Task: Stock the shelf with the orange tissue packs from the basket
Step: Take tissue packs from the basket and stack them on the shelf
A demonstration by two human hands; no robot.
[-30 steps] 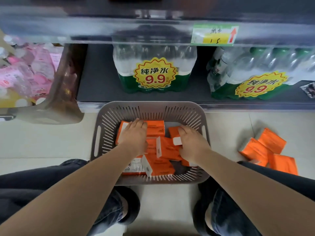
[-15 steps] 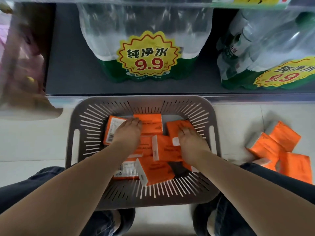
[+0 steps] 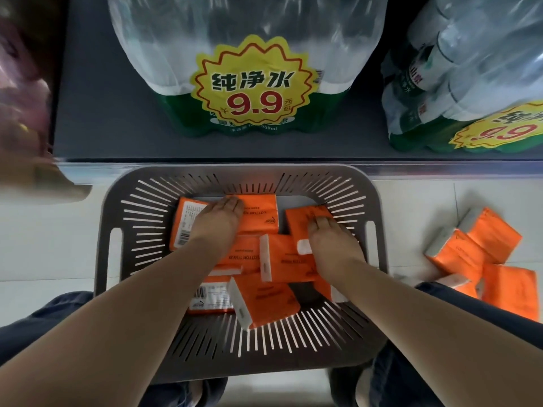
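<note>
I've leaned in closer over the grey slotted plastic basket (image 3: 108, 218), so it fills more of my view than a second ago, and the upper shelf edge with its price tag has slipped out of sight. My left hand (image 3: 216, 223) has slid further onto the far orange tissue pack with black lettering (image 3: 260, 214), fingers flatter across it. My right hand (image 3: 332, 245) has settled lower on the tilted orange pack at the right (image 3: 302, 218), pressing down.

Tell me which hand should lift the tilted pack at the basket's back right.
Right. The right hand already rests on that tilted pack; the left hand lies on packs further left in the basket.
</note>
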